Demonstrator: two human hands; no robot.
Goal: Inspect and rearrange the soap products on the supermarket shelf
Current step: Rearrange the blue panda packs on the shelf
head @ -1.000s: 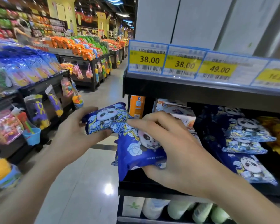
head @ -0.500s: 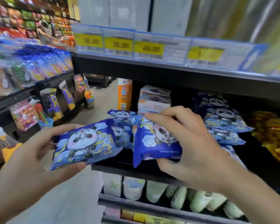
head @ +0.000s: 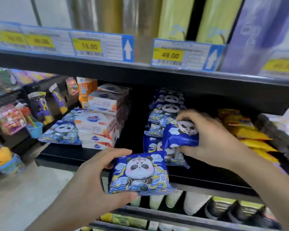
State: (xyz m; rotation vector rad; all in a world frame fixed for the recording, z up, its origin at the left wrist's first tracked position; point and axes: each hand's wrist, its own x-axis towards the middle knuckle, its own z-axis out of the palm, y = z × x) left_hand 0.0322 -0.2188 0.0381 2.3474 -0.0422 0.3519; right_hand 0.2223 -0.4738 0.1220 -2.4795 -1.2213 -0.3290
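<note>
My left hand (head: 97,177) grips a blue panda-print soap pack (head: 140,172) flat in front of the black middle shelf (head: 198,179). My right hand (head: 212,139) holds a second blue panda pack (head: 178,137) against the stack of like panda packs (head: 165,110) standing on that shelf. Another panda pack (head: 62,132) lies at the shelf's left end, beside a pile of white soap boxes (head: 100,120).
An upper shelf edge carries yellow price tags (head: 88,45) and tall rolls above. Yellow packets (head: 250,135) lie right of the panda stack. White and green bottles (head: 172,200) fill the shelf below. A toy rack (head: 23,112) stands across the aisle on the left.
Both hands have carried their panda packs to the right along the shelf. The right-hand pack now reaches the panda stack, and the left-hand pack sits lower, in front of the shelf edge.
</note>
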